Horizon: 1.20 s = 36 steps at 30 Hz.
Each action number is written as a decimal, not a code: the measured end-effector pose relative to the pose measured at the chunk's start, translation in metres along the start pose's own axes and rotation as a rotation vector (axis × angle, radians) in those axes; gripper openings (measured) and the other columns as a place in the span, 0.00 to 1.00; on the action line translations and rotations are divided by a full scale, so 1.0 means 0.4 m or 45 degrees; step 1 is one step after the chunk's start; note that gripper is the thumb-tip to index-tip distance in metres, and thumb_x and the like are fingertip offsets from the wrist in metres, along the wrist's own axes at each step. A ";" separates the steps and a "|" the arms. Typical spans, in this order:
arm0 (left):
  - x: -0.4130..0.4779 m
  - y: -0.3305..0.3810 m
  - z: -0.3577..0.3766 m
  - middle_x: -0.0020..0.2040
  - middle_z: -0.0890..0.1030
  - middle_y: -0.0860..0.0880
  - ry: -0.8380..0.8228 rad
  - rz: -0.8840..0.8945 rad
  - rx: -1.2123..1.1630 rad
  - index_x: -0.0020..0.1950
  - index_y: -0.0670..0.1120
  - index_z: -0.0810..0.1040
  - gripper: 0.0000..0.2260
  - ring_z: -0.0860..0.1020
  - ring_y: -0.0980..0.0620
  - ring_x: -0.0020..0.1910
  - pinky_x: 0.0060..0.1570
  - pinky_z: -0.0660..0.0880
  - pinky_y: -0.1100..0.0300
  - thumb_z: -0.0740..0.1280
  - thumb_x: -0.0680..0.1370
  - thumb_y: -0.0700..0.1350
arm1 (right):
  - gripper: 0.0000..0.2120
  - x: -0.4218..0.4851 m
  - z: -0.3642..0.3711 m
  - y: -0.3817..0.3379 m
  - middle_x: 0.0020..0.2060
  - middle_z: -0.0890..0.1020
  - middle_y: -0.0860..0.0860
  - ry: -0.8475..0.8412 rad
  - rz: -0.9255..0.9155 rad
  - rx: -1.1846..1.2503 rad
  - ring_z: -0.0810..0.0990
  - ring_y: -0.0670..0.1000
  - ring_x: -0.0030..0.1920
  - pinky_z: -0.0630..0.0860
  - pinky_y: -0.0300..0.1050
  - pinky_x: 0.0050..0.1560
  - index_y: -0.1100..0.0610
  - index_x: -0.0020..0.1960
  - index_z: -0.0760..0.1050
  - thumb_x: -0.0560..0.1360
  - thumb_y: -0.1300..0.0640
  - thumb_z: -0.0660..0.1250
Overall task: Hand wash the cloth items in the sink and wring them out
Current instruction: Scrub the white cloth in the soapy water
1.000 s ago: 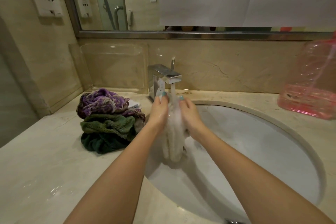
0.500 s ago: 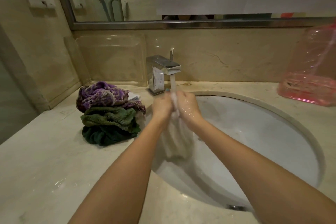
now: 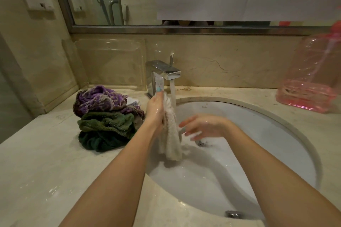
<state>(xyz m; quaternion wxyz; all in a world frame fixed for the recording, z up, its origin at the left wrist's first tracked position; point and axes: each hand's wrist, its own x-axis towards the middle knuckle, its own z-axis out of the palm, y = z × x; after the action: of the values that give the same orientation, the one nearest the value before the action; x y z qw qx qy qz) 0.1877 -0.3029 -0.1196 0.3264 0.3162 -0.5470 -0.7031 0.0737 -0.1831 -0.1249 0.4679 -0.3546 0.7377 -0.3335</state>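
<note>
Off-white fuzzy terry cloth [image 3: 170, 138] hangs with its long axis vertical. The top end is gripped in the left hand [image 3: 155, 111] and the loose tail drops below that hand into the white oval ceramic sink [image 3: 258, 153]. The left hand is the nearer one, in contact along the cloth's upper half.

The right hand [image 3: 203, 127] sits to the right of the cloth's middle with fingers spread and holding nothing. It is motion-blurred, and the fingertips reach the cloth's edge — cannot tell if they touch.

A thin stream of tap water [image 3: 172, 92] from the chrome square faucet [image 3: 164, 72] runs down just right of the left hand, along the cloth's top.

The likely next step is for the right hand to close on the lower half, either to rub or to twist against the left.

Heap of purple and green towels [image 3: 105, 118] lies left of the left arm on the beige marble table [image 3: 36, 171] — still to be washed, by the look of it.
</note>
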 end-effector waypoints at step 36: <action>-0.017 -0.001 -0.053 0.33 0.76 0.51 -0.500 0.055 0.754 0.49 0.43 0.79 0.18 0.70 0.55 0.29 0.30 0.67 0.65 0.65 0.78 0.59 | 0.14 0.016 0.029 -0.070 0.32 0.77 0.48 0.672 -0.733 0.237 0.77 0.44 0.31 0.74 0.36 0.32 0.55 0.38 0.74 0.81 0.52 0.62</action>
<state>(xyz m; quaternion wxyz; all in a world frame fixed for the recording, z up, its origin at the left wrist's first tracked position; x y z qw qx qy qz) 0.2085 -0.3093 -0.1238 0.1241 0.2442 -0.7859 -0.5543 0.0882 -0.2051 -0.1088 0.1799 -0.4050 0.6697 -0.5959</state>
